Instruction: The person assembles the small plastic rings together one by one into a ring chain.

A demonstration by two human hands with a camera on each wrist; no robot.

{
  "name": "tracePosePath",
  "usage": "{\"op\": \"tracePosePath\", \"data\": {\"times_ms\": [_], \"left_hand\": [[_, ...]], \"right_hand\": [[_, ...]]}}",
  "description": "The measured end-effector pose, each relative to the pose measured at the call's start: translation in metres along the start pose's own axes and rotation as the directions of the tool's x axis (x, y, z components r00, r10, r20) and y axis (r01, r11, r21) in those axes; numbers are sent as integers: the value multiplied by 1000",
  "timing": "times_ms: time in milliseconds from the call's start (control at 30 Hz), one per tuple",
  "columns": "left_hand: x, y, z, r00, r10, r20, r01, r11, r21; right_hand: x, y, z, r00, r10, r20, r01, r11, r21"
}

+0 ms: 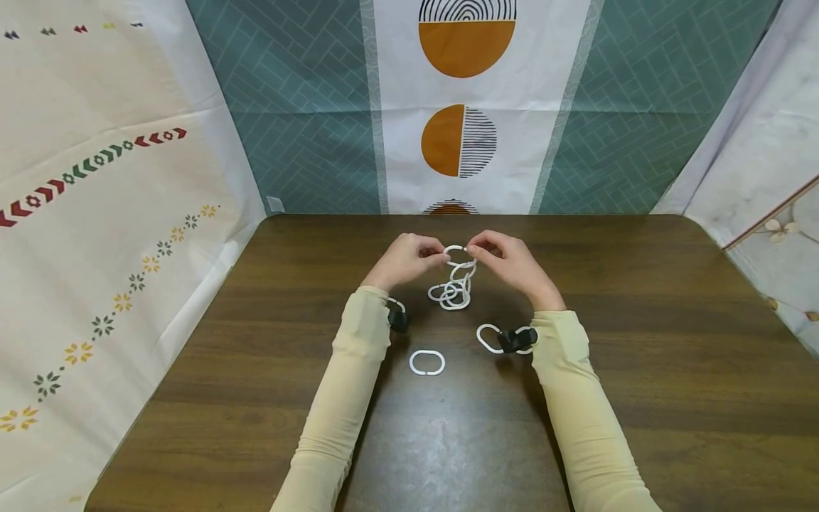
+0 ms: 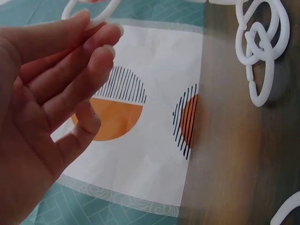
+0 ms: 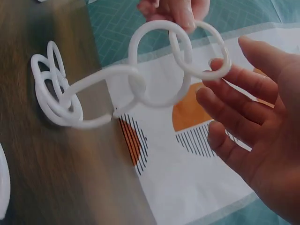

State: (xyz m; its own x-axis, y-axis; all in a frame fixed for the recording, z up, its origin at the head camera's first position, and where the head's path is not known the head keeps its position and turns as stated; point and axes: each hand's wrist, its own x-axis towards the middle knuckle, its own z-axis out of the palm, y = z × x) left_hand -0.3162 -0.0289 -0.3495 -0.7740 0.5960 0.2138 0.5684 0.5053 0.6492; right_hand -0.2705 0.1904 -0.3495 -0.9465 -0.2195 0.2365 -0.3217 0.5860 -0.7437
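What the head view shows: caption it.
Left hand pinching a white link chain, right hand beside it, at a wooden table.

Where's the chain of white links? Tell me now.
In the head view, the chain is just right of centre, toward the table's far edge, its top link between left hand and right hand, its lower links heaped below.
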Motion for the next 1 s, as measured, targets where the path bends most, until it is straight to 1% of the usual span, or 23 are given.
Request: {"op": "tracePosePath", "data": {"times_ms": [133,200,267,333,367,467,533,600,667,733,800,867,933,1000], "left_hand": [[-2,-1,-4,996,-15,-86,12,999,-33],[-3,-1,-7,991,-18,-132,12,999,-46],[-5,-1,-9,985,-25,-172,14,998,-60],[-6,-2,-10,978,-29,-205,17,998,-64],[-6,-2,-11,976,-31,-218,16,998,-68],[-7,-3,-12,965,-35,-258,18,998,-66],[-7,-3,-13,956,-40,-289,21,997,-69],[-8,-4,-15,947,-45,-318,21,997,-79],[-8,-4,-16,941,-50,-335,22,996,-87],[-7,-4,-16,941,-55,-335,26,996,-88],[-7,-4,-15,945,-56,-323,32,996,-81],[-6,-5,-14,949,-55,-310,34,997,-71],[-6,-5,-13,951,-51,-304,32,997,-67],[-5,-6,-12,952,-46,-303,29,998,-63]], "right_hand": [[0,4,-1,1000,6,-16,-6,1000,-21],[0,6,0,1000,-4,0,4,999,-50],[0,8,1,999,-14,48,18,996,-87],[0,9,4,992,-23,125,39,992,-124],[0,10,6,985,-25,171,50,989,-142],[0,10,11,952,-27,305,83,982,-170],[0,10,13,927,-28,375,101,979,-178],[0,10,15,907,-27,421,115,976,-187],[0,9,16,893,-24,450,122,974,-190],[0,8,18,881,-27,472,129,974,-185],[1,6,21,867,-38,497,141,975,-171],[1,4,25,846,-62,529,167,974,-153],[2,-1,30,819,-82,569,191,972,-135],[1,-6,37,781,-109,615,227,967,-117]]}}
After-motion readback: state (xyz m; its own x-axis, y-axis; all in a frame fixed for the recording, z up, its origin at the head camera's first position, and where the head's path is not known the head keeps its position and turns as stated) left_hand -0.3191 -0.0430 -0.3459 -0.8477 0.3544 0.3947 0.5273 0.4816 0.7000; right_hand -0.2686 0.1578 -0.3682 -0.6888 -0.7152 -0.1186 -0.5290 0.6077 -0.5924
